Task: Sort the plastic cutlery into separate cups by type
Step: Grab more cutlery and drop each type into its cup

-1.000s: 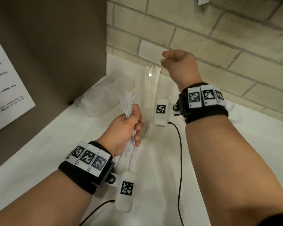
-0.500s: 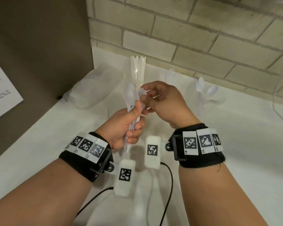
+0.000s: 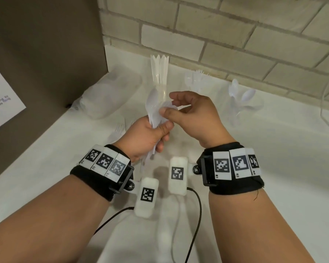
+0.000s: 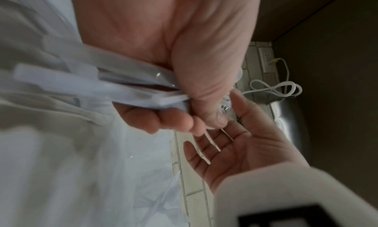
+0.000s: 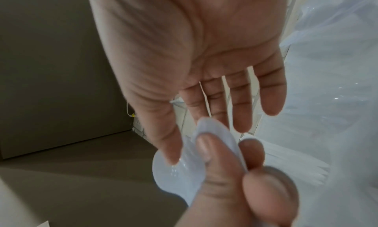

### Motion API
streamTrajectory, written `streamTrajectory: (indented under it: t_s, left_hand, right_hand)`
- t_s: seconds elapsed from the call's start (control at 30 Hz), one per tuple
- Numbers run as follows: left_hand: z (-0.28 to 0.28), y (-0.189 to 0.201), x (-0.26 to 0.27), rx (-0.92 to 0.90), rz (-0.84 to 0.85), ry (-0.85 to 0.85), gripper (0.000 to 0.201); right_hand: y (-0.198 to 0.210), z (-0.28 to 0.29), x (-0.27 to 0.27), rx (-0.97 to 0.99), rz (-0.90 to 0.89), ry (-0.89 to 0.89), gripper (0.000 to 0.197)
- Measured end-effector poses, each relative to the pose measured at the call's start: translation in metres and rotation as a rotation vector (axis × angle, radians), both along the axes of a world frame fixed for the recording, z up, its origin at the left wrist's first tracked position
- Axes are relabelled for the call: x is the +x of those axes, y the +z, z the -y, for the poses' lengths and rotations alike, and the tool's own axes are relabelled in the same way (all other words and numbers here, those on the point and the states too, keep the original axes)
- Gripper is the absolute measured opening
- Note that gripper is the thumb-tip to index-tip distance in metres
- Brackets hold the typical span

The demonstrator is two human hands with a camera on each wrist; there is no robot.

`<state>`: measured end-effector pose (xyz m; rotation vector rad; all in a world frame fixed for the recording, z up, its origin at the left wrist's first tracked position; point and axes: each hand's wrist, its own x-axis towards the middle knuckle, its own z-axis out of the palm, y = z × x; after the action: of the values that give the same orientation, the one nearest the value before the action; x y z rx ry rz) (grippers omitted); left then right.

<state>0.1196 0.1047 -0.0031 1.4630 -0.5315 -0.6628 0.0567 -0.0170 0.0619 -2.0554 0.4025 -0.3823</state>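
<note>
- The left hand [image 3: 146,137] is fisted round a bundle of white cutlery [image 3: 156,111], thumb pressed over the top; the handles [image 4: 114,88] stick out below the fist.
- The right hand [image 3: 194,114] has its fingers spread and nearly straight, palm toward the bundle; its thumb [image 5: 163,136] rests on a spoon bowl [image 5: 178,170] at the bundle's top.
- The bundle is held up above the white counter [image 3: 273,168], in front of the cups.
- Three clear cups stand along the brick wall [image 3: 235,35]: a knife cup [image 3: 160,73] just behind the bundle, a fork cup [image 3: 196,78] beside it, and a spoon cup [image 3: 241,99] furthest right.
- A clear plastic bag [image 3: 110,95] lies on the counter at the left, against a brown panel [image 3: 46,44].
</note>
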Motion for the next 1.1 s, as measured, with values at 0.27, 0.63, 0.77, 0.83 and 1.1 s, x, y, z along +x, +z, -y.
streamTrajectory:
  t_s: [0.27,0.63,0.77,0.83,1.1]
  left_hand:
    - [0.002,0.000,0.001,0.010,0.044,-0.003,0.015]
    - [0.004,0.002,0.001,0.090,0.174,-0.050,0.023]
    - [0.003,0.007,0.004,0.092,0.178,-0.046,0.023]
    - [0.002,0.009,0.005,0.088,0.181,-0.037,0.024]
    - [-0.002,0.004,0.002,0.150,0.206,-0.038,0.027]
  right_hand:
    - [-0.008,-0.002,0.006,0.029,0.148,-0.050,0.015]
    - [-0.005,0.001,0.009,-0.043,0.237,-0.123,0.016]
    - [-0.005,-0.002,0.008,-0.011,0.311,-0.144,0.017]
    - [-0.009,-0.002,0.009,-0.006,0.226,-0.114,0.008]
    - [0.015,0.005,0.005,0.575,0.529,-0.189,0.007]
